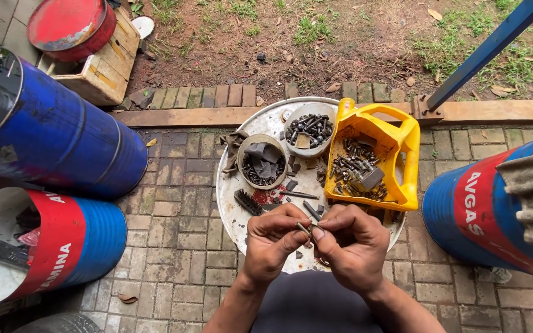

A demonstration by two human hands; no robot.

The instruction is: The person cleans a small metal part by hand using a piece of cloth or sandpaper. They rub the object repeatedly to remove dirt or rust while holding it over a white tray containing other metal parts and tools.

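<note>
Brick paving (pixel 174 246) carried a round metal tray (pixel 235 216) set between blue drums (pixel 63 139), with bare dirt beyond. Over the tray's near edge, the left hand (pixel 271 242) and right hand (pixel 351 242) met, fingertips pinched shut on a small bolt (pixel 304 229). Its long axis ran slantwise, one end toward the tray's far left, the other toward the person. On the tray's far side sat two bowls of bolts (pixel 308 128) (pixel 262 161); a cut yellow jug (pixel 371 157) of hardware lay at the right edge, a wire brush (pixel 247 202) near the left hand.
</note>
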